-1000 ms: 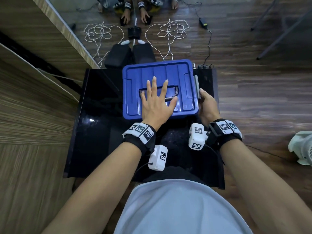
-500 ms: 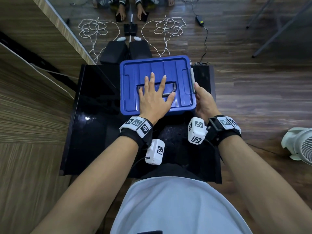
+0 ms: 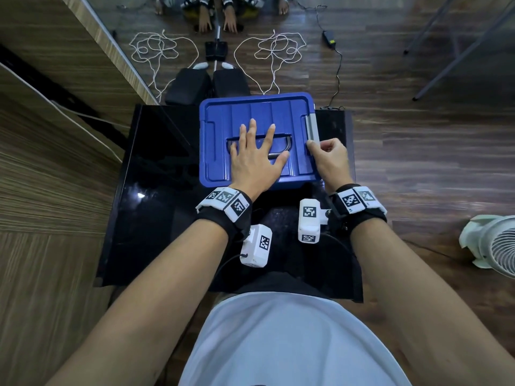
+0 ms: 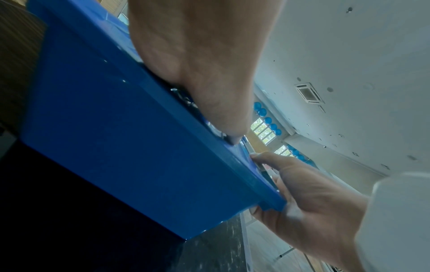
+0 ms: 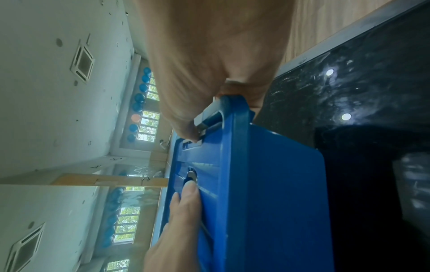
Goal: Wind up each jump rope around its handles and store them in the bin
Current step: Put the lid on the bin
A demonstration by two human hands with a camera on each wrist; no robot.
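Observation:
A blue bin [image 3: 278, 115] with its lid on stands at the far middle of the black table [image 3: 156, 190]. My left hand [image 3: 255, 160] lies flat on the lid, fingers straight over the metal carry handle [image 3: 287, 143]. My right hand [image 3: 328, 154] pinches the near end of the grey latch [image 3: 312, 126] on the lid's right edge. In the right wrist view the thumb presses the latch [image 5: 209, 114] and the fingers curl under the rim. A white jump rope [image 3: 278, 51] lies in loose loops on the floor beyond the table. What the bin holds is hidden.
A like tangle of rope [image 3: 156, 51] shows further left beside a wooden wall. Two black blocks [image 3: 189, 84] sit just behind the table. A power adapter with its cable [image 3: 328, 37] lies on the floor at the back right. A white fan [image 3: 493, 243] stands at the right.
My right hand has come up from the bin's right side onto the near end of the grey latch, which now shows more of its face. The left hand stays flat on the lid.

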